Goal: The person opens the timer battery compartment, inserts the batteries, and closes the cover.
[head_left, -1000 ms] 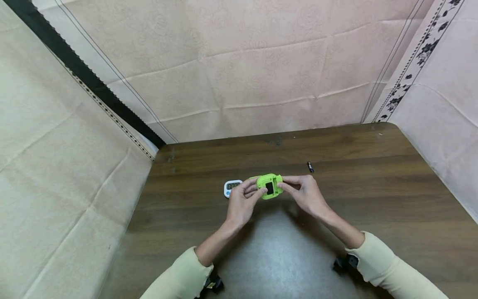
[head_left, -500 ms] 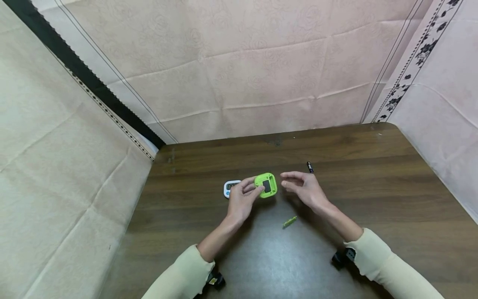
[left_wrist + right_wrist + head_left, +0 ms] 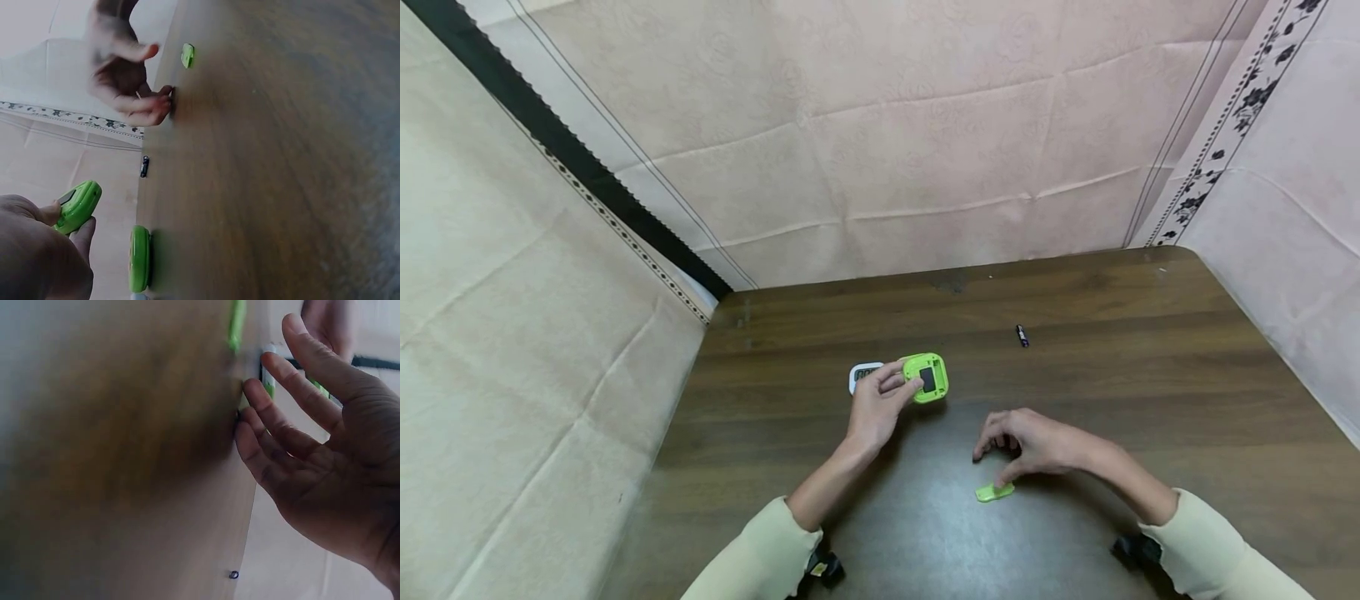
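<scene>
While left hand (image 3: 877, 408) grips green timer (image 3: 929, 380), right hand (image 3: 1034, 442) is near cover (image 3: 992, 493).

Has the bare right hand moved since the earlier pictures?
Yes: in the head view, the right hand has moved down the picture, away from the small black cylindrical battery.

Table (image 3: 760, 433): brown wood-grain, glossy on my side, rounded far right corner, scuff mark (image 3: 951, 286) near far edge. On it: small green piece (image 3: 994, 493) near my right hand (image 3: 1030, 435); dark battery (image 3: 1022, 336) farther out; white timer (image 3: 858, 375), partly hidden by my left hand (image 3: 878, 408); rounded green device (image 3: 139, 259) near it, plain only in left wrist view.
</scene>
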`<action>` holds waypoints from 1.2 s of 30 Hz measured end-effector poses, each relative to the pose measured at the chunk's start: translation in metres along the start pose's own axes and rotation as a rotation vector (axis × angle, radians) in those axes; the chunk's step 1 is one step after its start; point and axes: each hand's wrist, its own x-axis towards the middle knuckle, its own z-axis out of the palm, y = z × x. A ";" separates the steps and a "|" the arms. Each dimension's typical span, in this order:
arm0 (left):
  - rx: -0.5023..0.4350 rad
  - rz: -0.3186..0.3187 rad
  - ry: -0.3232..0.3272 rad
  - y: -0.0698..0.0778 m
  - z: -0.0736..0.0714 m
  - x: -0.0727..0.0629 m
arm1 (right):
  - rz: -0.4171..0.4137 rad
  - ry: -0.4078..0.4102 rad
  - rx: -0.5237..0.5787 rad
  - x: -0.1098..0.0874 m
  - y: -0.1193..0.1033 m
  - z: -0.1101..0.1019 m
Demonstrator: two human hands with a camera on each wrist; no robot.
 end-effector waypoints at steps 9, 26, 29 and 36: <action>0.004 0.020 -0.026 0.001 0.001 -0.001 | 0.028 0.078 -0.223 -0.004 -0.012 0.023; 0.033 0.029 -0.051 0.002 0.001 -0.003 | 0.205 0.301 -0.284 -0.001 0.013 -0.005; 0.034 0.025 -0.057 0.001 0.001 -0.003 | 0.213 0.323 -0.280 0.001 0.018 -0.012; 0.017 -0.009 -0.077 0.001 0.003 -0.003 | 0.220 0.360 -0.255 0.006 0.027 -0.025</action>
